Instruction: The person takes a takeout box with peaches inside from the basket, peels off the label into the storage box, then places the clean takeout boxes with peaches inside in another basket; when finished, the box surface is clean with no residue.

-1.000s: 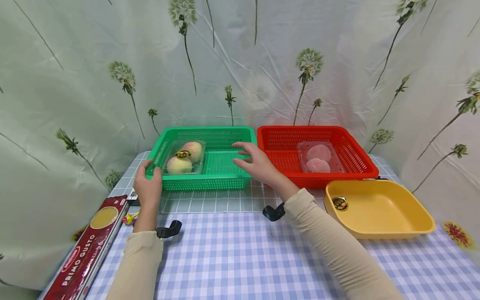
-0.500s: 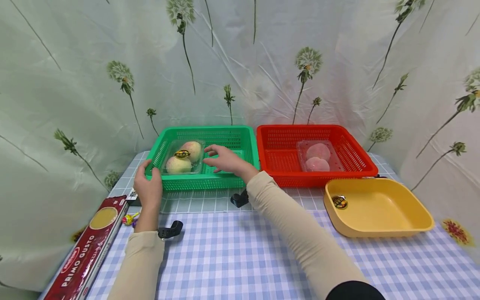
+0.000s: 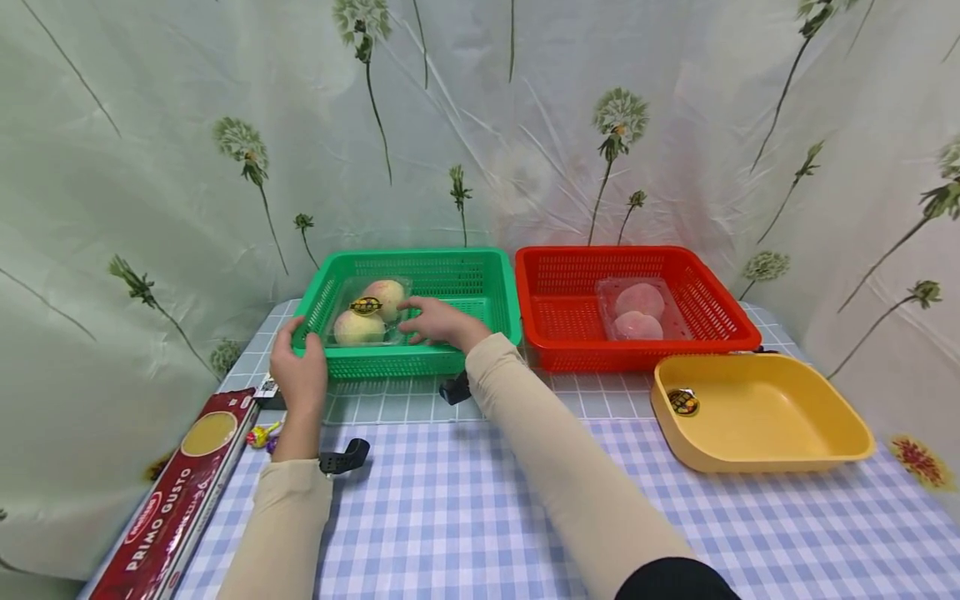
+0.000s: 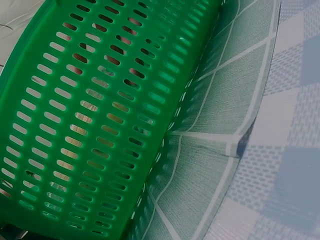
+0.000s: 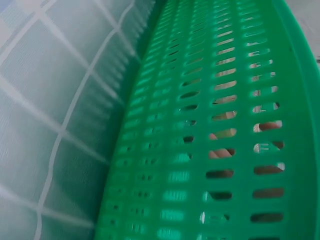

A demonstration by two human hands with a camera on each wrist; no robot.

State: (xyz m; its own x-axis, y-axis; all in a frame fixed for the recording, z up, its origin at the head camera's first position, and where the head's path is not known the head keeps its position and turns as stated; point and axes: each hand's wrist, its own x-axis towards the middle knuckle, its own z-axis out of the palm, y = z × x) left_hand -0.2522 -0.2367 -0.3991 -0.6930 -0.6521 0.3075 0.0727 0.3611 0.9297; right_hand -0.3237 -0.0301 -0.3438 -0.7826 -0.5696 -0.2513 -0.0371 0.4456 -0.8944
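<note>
In the head view a clear plastic pack of two peaches (image 3: 362, 328), with a black and gold label, lies in the left half of the green basket (image 3: 397, 364). My left hand (image 3: 298, 371) grips the basket's front left corner, thumb and fingers on either side of the rim. Over the front rim reaches my right hand (image 3: 441, 323), its fingers loosely bent and the fingertips right at the pack's right edge. The left wrist view shows mostly the slotted wall of the basket. Skin-coloured patches show through the slots in the right wrist view.
A red basket (image 3: 577, 357) beside the green one holds another peach pack (image 3: 639, 312). In front of it stands a yellow tub (image 3: 765, 417) with a round label (image 3: 684, 402). At left lie a long dark red packet (image 3: 172, 500) and lollipops (image 3: 258, 436).
My right hand has moved left across the green basket, from its right side to the peach pack's edge. My left hand has stayed at the basket's corner.
</note>
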